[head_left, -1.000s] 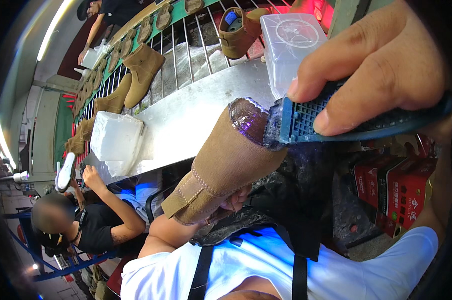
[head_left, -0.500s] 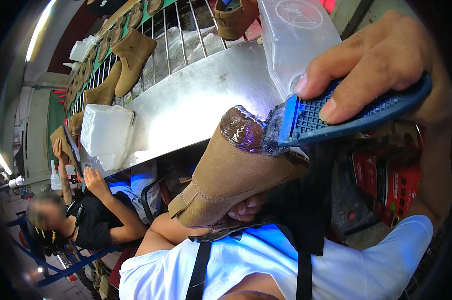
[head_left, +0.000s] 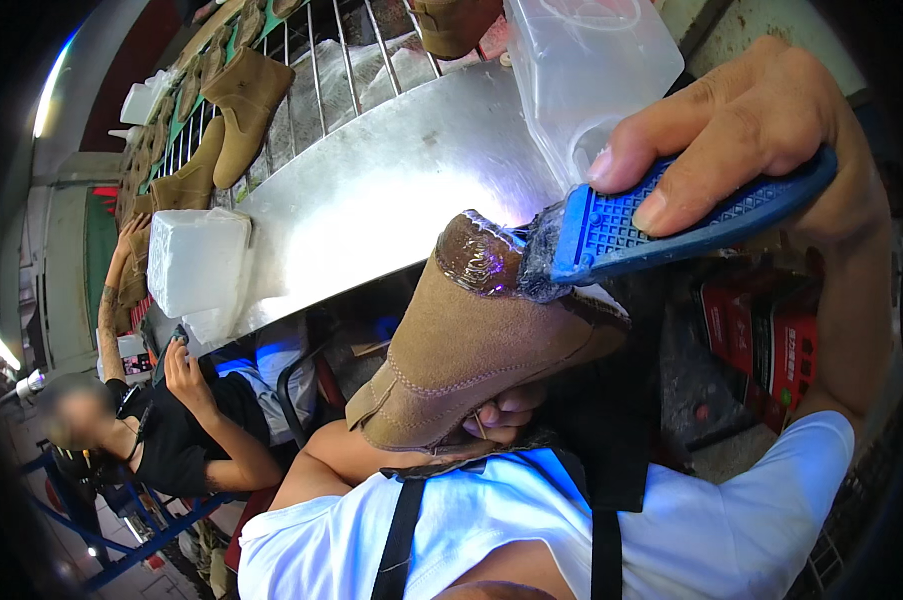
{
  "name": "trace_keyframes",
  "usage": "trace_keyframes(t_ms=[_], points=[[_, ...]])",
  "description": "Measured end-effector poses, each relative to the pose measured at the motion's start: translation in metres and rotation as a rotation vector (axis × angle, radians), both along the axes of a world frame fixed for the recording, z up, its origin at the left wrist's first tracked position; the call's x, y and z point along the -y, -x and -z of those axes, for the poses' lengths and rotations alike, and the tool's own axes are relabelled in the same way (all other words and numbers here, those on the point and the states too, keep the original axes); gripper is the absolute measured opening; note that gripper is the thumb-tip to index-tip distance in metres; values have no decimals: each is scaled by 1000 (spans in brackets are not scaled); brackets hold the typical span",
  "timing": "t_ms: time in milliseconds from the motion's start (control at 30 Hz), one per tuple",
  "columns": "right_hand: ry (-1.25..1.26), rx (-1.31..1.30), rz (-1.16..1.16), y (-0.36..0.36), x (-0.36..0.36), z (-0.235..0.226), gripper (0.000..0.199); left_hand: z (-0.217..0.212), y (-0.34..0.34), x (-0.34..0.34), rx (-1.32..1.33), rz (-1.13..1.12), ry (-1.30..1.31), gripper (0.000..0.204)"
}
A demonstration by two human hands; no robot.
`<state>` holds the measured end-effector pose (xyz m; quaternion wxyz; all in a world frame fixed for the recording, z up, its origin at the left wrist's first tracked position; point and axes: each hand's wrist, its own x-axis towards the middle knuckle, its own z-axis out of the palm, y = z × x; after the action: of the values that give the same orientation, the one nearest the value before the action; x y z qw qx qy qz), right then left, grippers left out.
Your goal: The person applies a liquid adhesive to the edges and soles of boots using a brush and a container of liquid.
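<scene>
1. One boot sits at frame centre, sole end up; we judge it light, with soft suede sides that give under pressure and a stiffer sole, best held low around the shaft.
2. Our left hand grasps it from beneath, fingers mostly hidden.
3. Wet, glossy glue coats the sole tip, so we would keep clear of that slippery patch.
4. Our right hand clenches the blue brush, bristles touching the glued tip.
5. Behind lie a steel table and clear tub; a co-worker sits lower left.
6. Against half a second ago, the boot looms larger and the brush has tilted flatter.
</scene>
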<state>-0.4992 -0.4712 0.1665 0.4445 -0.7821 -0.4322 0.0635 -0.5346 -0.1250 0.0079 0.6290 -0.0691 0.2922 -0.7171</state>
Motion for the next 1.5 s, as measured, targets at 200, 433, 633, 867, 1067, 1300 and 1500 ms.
trace_keyframes(t_ms=[200, 433, 633, 867, 1067, 1300, 1500], points=[[39, 22, 21, 2, -2, 0, 16, -11, -8, 3, -23, 64, 40, 63], [93, 19, 30, 6, -6, -6, 15, -6, -10, 1, -91, 96, 21, 67], [152, 15, 27, 8, 0, -3, 15, -14, -10, 1, -25, 42, -28, 71], [101, 13, -5, 5, -10, -1, 14, -7, -11, -6, -57, 52, 74, 74], [29, 1, -10, 5, -9, 16, 13, 1, -14, -2, -143, 50, 253, 76], [-14, -48, -3, 8, -11, 18, 13, 10, -4, -7, -184, -4, 249, 76], [-165, -145, 42, 19, -9, 36, 15, -11, -19, 3, -28, 73, 189, 64]])
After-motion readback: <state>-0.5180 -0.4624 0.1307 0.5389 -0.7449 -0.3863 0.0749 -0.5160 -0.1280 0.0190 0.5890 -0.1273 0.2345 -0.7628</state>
